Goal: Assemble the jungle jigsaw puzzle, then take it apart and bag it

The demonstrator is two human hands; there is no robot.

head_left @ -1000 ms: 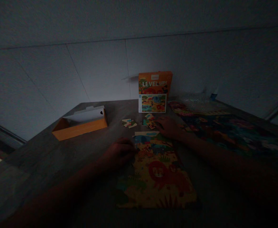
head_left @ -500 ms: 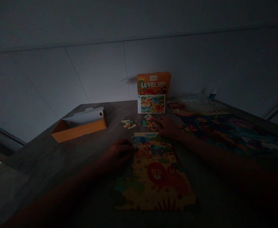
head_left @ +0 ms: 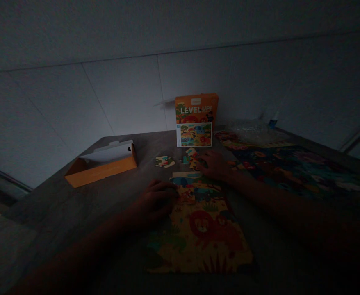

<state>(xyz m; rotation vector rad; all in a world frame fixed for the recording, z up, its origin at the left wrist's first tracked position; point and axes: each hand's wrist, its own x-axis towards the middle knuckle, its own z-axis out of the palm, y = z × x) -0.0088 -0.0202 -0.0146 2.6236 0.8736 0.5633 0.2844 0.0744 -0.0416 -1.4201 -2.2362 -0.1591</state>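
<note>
A partly assembled jigsaw puzzle (head_left: 203,237) with lions and other animals lies on the table in front of me. My left hand (head_left: 158,200) rests along its upper left edge, fingers stretched out and touching the border. Beyond the top edge, my right hand (head_left: 212,164) is over a small heap of loose puzzle pieces (head_left: 188,157), its fingers apart and the tips on or near the pieces. No piece shows in either hand's grasp. More loose pieces (head_left: 164,161) lie to the left of that heap. Dim light hides fine detail.
An orange puzzle box (head_left: 197,107) stands against the wall, with a white-edged picture card (head_left: 194,135) leaning on it. An open orange box tray (head_left: 103,174) sits at left. A dark colourful puzzle (head_left: 293,168) and crumpled clear plastic (head_left: 250,130) are at right.
My right hand has shifted slightly left over the loose pieces, its fingers spreading. The left hand's fingers have straightened over the puzzle's edge. The view has shifted slightly.
</note>
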